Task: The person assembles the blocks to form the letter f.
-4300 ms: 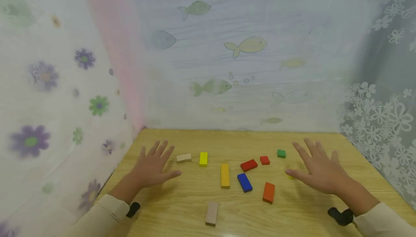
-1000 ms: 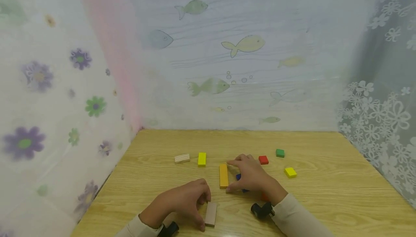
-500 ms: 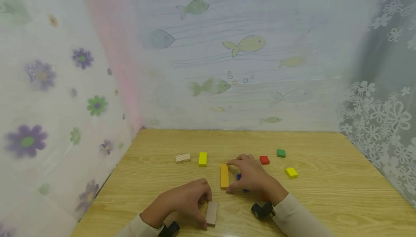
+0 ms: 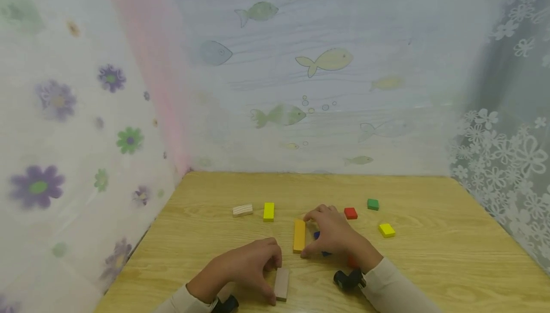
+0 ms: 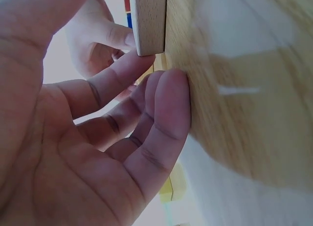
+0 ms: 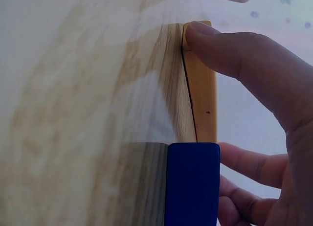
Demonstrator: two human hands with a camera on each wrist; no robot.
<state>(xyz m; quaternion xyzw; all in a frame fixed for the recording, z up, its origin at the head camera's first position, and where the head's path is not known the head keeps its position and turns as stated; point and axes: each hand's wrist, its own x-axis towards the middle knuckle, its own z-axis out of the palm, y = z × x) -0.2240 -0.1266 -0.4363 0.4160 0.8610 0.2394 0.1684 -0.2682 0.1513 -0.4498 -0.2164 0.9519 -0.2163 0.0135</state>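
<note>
My left hand (image 4: 242, 267) pinches a plain wooden block (image 4: 281, 284) lying near the table's front. In the left wrist view its index fingertip meets the end of that block (image 5: 150, 25), while the other fingers curl beside it. My right hand (image 4: 337, 234) spans an orange block (image 4: 299, 236), with the thumb at the near end and the index finger at the far end. In the right wrist view the thumb presses the orange block's end (image 6: 201, 89). A blue block (image 6: 193, 187) lies under the right palm, partly hidden. An orange-red block (image 4: 352, 261) shows only a little beneath the right wrist.
On the wooden table (image 4: 206, 236) lie a striped wooden block (image 4: 242, 210), a yellow block (image 4: 268, 212), a small red block (image 4: 350, 213), a green block (image 4: 373, 204) and a small yellow block (image 4: 386, 230). A fish-patterned curtain (image 4: 318, 112) stands behind.
Both hands came from spread at the sides to the wooden and orange blocks. Over the last half second the orange block has shifted slightly right and nearer with the right hand.
</note>
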